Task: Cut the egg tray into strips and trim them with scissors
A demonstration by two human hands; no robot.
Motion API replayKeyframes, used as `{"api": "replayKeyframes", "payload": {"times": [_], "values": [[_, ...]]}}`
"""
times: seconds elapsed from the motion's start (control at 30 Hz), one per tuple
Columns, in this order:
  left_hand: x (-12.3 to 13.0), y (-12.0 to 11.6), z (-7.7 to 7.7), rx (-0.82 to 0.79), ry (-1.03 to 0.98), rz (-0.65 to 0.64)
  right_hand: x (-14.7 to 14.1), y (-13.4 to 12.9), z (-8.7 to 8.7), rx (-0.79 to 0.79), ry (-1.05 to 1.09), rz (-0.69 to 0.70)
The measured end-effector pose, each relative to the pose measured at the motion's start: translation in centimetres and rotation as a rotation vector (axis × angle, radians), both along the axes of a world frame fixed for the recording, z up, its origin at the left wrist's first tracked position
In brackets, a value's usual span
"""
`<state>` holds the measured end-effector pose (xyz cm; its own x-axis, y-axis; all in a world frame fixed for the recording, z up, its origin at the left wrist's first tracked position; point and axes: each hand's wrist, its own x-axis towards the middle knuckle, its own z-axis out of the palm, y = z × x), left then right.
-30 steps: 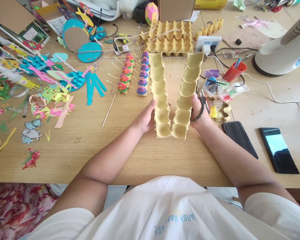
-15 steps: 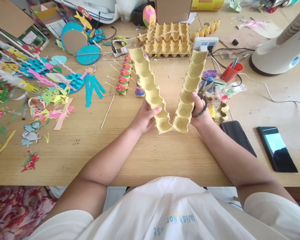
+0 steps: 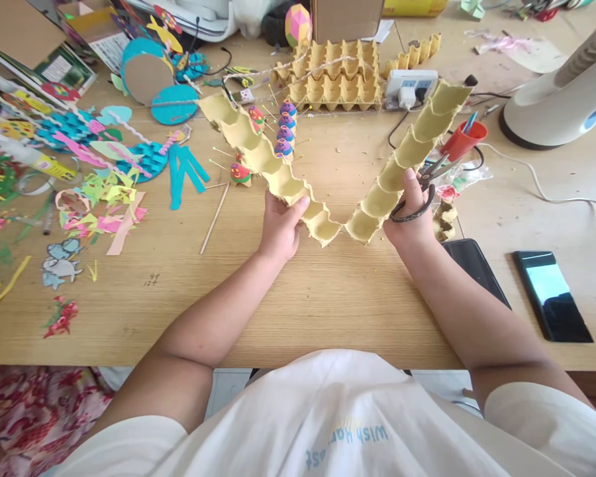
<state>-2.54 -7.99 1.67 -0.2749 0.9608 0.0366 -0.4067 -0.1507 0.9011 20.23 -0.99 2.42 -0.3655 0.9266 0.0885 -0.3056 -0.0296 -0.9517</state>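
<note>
My left hand grips one strip of cups cut from a cardboard egg tray, its thumb on the inside of a cup. A matching egg tray strip is in my right hand. The two strips form a wide V above the table, their near ends close together; a thin joint seems to link them there. Scissors also hang in my right hand, one handle round the fingers and the blades pointing away to the right. Behind the left strip stand painted caterpillars, red-green and blue-purple, partly hidden.
Egg trays lie at the back beside a white power socket. Paper scraps and blue crafts cover the left. To the right are a red cup, two phones and a white appliance base.
Both strips have swung outward at their far ends, so the V is much wider. My right hand has moved slightly right and up, my left hand slightly left.
</note>
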Motion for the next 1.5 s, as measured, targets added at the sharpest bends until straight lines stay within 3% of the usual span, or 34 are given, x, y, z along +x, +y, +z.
{"api": "replayKeyframes", "payload": {"times": [0.17, 0.33, 0.47, 0.53, 0.8, 1.2, 1.33, 1.5], "values": [[-0.1, 0.2, -0.1, 0.009, -0.027, 0.036, -0.9, -0.4, 0.2, 0.2, -0.206, -0.335], [-0.2, 0.3, -0.3, -0.023, 0.054, 0.156, -0.8, -0.6, 0.1, 0.264, -0.318, -0.414], [0.0, 0.2, -0.2, -0.019, 0.009, 0.073, -0.9, -0.8, 0.2, 0.219, -0.181, -0.497], [0.1, 0.0, 0.0, -0.026, -0.023, 0.002, -1.1, -1.0, 0.4, 0.142, -0.109, -0.47], [0.2, -1.1, 0.3, -0.059, -0.035, -0.354, -2.2, -2.1, 0.9, -0.012, -0.026, -0.073], [0.6, -1.2, 0.1, -0.138, -0.1, -0.553, -2.3, -2.4, 0.8, -0.012, -0.049, -0.109], [1.2, -1.6, 0.1, -0.201, -0.119, -0.554, -2.3, -2.7, -0.2, 0.063, -0.107, -0.196], [1.9, -1.9, 0.3, -0.215, -0.15, -0.582, -2.0, -3.3, -0.3, 0.107, -0.155, -0.146]]}}
